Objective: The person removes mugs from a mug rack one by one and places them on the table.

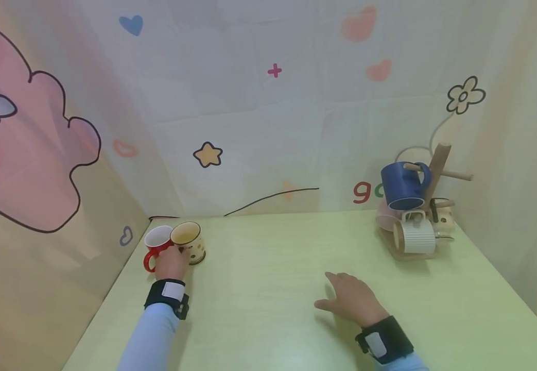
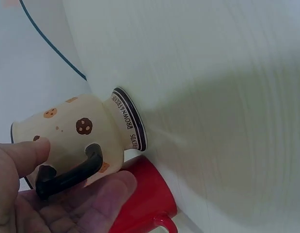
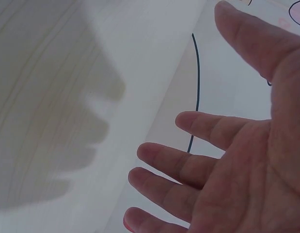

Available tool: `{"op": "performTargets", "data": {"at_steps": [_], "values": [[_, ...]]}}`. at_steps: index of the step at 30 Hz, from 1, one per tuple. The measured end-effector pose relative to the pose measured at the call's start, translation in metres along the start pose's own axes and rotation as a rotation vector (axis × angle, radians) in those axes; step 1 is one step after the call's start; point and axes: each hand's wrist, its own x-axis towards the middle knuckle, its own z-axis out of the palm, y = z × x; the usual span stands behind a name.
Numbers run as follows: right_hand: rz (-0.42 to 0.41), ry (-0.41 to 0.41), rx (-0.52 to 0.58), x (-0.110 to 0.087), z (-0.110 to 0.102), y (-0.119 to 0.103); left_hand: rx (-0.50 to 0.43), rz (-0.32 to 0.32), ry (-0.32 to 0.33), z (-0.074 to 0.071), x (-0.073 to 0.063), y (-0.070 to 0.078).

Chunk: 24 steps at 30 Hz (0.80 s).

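In the head view my left hand is at the handle side of a cream mug with brown cookie spots. The left wrist view shows the thumb against the mug's side and fingers curled about its black handle; part of the fingers is hidden behind it. The mug stands upright on the table. Close beside it is a red mug with a white inside, its red handle facing outward. My right hand hovers over the table at the right, fingers spread and holding nothing.
A wooden mug rack stands at the back right of the pale table. On it hang a blue mug, a white ribbed mug, a pink mug and a cream mug. A printed curtain closes off the back.
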Motion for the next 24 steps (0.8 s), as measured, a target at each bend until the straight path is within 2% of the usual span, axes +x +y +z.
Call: {"op": "performTargets", "data": {"at_steps": [6, 11, 15, 18, 24], "values": [[0.006, -0.002, 0.001, 0.000, -0.001, 0.000, 0.067, -0.037, -0.010, 0.001, -0.005, -0.005], [0.017, -0.003, 0.000, 0.000, -0.001, 0.001, 0.214, -0.041, -0.073, -0.001, -0.016, -0.006], [0.020, -0.004, -0.003, 0.000, -0.003, 0.001, 0.330, 0.005, -0.154, 0.008, -0.024, -0.003], [0.027, -0.006, -0.005, 0.001, -0.004, 0.002, 0.384, 0.060, -0.178, 0.018, -0.028, 0.003], [0.042, -0.002, -0.004, 0.003, -0.005, 0.007, 0.397, 0.155, -0.212, 0.029, -0.039, 0.032]]}}
